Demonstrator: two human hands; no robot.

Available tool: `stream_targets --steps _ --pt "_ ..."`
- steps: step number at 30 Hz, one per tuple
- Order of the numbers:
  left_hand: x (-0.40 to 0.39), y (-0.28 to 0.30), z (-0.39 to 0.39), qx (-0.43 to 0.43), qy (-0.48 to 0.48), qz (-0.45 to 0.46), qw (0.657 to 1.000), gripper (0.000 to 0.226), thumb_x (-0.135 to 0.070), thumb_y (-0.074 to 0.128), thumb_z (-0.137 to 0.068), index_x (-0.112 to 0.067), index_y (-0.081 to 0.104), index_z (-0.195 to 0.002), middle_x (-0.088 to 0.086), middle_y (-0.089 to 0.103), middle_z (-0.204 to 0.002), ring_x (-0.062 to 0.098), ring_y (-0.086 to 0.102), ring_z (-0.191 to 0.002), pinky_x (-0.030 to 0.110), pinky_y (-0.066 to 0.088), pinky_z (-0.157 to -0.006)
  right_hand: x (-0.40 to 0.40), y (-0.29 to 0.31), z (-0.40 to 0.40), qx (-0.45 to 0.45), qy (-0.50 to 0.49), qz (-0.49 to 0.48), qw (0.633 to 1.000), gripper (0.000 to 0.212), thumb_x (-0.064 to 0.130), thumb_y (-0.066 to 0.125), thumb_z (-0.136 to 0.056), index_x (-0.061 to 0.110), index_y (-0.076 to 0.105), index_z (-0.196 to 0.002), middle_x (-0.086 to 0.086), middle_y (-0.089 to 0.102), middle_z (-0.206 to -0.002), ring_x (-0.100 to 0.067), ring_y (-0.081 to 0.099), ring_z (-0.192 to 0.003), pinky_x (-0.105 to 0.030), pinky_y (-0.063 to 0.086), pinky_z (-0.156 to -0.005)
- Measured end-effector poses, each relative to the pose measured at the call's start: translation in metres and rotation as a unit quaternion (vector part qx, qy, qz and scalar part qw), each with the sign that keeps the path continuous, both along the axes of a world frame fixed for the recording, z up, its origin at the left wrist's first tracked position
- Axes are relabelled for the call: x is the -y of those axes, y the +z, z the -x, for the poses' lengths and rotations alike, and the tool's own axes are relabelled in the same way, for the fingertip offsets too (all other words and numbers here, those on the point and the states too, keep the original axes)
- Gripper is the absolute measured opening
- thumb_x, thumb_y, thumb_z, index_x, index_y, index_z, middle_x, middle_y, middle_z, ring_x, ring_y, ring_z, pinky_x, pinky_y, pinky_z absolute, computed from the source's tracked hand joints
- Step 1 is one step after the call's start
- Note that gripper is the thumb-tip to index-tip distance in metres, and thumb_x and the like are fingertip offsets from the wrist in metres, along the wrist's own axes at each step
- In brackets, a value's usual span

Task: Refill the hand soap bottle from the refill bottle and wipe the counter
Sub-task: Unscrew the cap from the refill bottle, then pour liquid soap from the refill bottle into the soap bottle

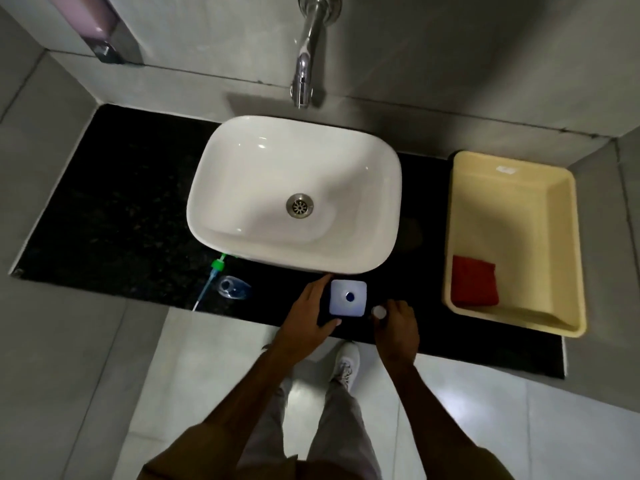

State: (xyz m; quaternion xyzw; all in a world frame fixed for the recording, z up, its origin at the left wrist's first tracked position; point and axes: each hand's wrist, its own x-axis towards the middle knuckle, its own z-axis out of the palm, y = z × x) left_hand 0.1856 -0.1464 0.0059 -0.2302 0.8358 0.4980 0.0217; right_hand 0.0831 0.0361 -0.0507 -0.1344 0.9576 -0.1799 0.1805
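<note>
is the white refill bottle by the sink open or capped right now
Open. The refill bottle stands upright on the counter with its round mouth uncovered; the right hand holds the small white cap beside it, and the left hand steadies the bottle.

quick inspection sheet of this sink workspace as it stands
surface: black counter, white basin on it
job's things: square refill bottle upright, mouth open; clear soap bottle open, green pump lying beside it; red cloth in yellow tub
clutter: nothing seen
grips: left hand holds the refill bottle; right hand holds white cap
cables: nothing seen
surroundings: grey tiled walls, faucet, wall dispenser
</note>
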Motion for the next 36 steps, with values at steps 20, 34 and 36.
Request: stream_targets --steps 20,34,36 --pt "0.162 -0.047 -0.112 0.026 0.144 0.009 0.989 0.092 0.007 0.084 -0.071 -0.006 0.038 -0.149 0.015 0.045 -0.15 0.032 0.047 -0.138 0.048 0.045 -0.112 0.031 0.018 -0.018 0.116 0.004 0.326 0.938 0.073 0.035 0.086 -0.068 0.056 0.047 -0.126 0.035 0.062 -0.119 0.005 0.064 -0.112 -0.011 0.054 -0.087" --pt "0.173 -0.012 -0.095 -0.041 0.179 -0.11 0.977 0.053 -0.025 0.086 -0.077 -0.034 0.061 -0.124 -0.009 0.07 -0.122 0.005 0.067 -0.115 0.022 0.056 -0.095 0.029 0.043 -0.062 0.043 -0.058 0.3 0.951 0.068 0.024 0.089 -0.068 0.026 0.056 -0.127 0.007 0.07 -0.116 -0.012 0.069 -0.107 -0.015 0.056 -0.082" --pt "0.179 0.017 -0.091 -0.07 0.175 -0.134 0.973 0.057 -0.029 0.087 -0.075 -0.025 0.061 -0.126 -0.002 0.07 -0.124 0.014 0.068 -0.116 0.031 0.058 -0.095 0.031 0.07 -0.069 0.012 -0.063 0.314 0.947 0.066 0.03 0.088 -0.066 0.047 0.054 -0.119 0.027 0.069 -0.109 0.007 0.067 -0.101 -0.004 0.052 -0.074"
